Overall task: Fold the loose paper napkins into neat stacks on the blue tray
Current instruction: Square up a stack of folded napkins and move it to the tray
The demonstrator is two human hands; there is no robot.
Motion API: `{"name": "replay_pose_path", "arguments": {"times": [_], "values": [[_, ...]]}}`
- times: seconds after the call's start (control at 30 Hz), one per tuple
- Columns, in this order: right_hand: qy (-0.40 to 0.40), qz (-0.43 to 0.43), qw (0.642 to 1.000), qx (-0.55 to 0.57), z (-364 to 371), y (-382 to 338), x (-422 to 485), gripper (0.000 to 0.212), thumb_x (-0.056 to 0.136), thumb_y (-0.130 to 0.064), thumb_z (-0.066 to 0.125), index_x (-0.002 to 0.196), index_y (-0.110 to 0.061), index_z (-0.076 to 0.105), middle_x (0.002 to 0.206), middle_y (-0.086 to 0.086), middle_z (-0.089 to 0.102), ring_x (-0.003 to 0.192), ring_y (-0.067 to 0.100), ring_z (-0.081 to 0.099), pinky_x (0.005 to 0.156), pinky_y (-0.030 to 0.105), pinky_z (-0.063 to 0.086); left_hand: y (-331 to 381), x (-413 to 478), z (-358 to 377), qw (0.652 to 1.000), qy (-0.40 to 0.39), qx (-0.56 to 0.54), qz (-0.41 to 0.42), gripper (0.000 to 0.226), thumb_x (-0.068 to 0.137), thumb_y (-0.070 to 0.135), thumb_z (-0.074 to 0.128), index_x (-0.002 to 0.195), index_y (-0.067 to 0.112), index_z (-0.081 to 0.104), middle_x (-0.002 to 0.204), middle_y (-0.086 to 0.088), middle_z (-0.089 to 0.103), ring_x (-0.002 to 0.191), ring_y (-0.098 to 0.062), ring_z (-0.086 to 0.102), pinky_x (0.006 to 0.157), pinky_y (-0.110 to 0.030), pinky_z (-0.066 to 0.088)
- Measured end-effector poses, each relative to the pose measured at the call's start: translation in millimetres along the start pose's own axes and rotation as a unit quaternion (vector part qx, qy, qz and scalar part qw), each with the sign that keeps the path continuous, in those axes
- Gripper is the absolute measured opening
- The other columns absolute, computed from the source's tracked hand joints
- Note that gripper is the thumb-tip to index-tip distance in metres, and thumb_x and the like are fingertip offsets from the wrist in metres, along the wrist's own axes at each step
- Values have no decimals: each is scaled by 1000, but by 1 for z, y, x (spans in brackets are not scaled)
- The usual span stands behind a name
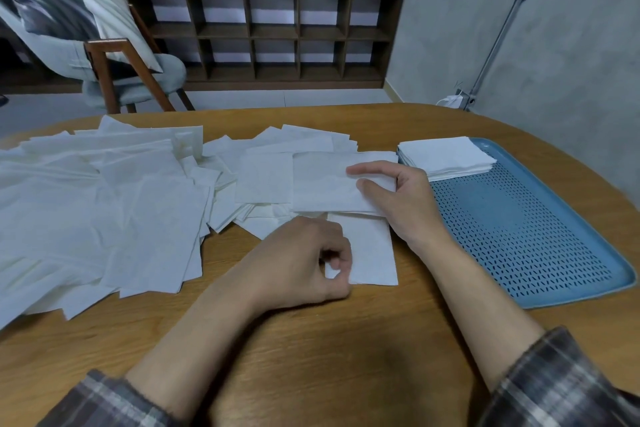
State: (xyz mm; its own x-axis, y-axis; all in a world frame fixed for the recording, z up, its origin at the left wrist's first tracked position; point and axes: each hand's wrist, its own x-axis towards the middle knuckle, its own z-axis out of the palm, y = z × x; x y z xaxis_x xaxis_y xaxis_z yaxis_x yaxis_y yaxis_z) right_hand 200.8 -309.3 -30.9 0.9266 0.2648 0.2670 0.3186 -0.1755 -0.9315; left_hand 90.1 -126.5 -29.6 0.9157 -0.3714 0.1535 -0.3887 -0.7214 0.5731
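Note:
A white paper napkin [372, 250] lies folded on the wooden table in front of me. My left hand [304, 260] pinches its near left corner with curled fingers. My right hand [398, 198] holds the right edge of another napkin [322, 184] just behind it, thumb below and fingers on top. A big heap of loose napkins [104, 204] covers the left of the table. The blue tray [540, 246] sits to the right, with one neat stack of folded napkins [446, 158] in its far left corner.
The round wooden table [311, 350] has bare surface near me. Behind it stand a chair [114, 69] draped with cloth, a dark cubby shelf [277, 31] with potted plants, and a grey wall with a pipe [509, 17] on the right.

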Motion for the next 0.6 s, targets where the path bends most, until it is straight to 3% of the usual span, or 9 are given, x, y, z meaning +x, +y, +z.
{"name": "replay_pose_path", "arguments": {"times": [0.17,0.27,0.33,0.47,0.6], "values": [[-8,3,1000,-1,1,0,0,28,95,1,68,104,-20,84,109,-20,78,112,-1,68,110,38,51,-4,-1,-3,1000,-6,23,-13,11,81,38,73,78,31,65,83,13,62,87,-9,59,74,-29,49],[-14,-4,1000,-2,1,-1,0,30,95,2,68,103,-23,84,108,-21,78,112,-2,68,109,32,50,6,1,9,998,9,47,30,33,84,56,77,108,34,73,105,20,64,106,-2,53,92,-21,43],[-16,-9,1000,-4,0,-1,0,30,95,2,67,103,-22,83,107,-23,78,111,-4,67,107,27,49,9,3,16,998,-4,39,50,44,88,61,75,123,35,73,121,21,63,114,-1,51,99,-24,43],[-16,-12,1000,1,0,0,1,30,94,2,68,103,-21,84,106,-21,78,110,-1,69,106,30,50,7,5,16,998,16,26,60,20,93,45,75,109,35,80,111,20,67,104,-3,57,92,-35,50],[-17,-7,1000,4,0,-1,0,28,95,2,67,103,-20,83,105,-23,78,108,-3,68,104,30,51,9,2,9,999,-4,-13,30,7,85,34,78,91,33,79,99,20,69,100,-5,62,88,-34,52]]}}
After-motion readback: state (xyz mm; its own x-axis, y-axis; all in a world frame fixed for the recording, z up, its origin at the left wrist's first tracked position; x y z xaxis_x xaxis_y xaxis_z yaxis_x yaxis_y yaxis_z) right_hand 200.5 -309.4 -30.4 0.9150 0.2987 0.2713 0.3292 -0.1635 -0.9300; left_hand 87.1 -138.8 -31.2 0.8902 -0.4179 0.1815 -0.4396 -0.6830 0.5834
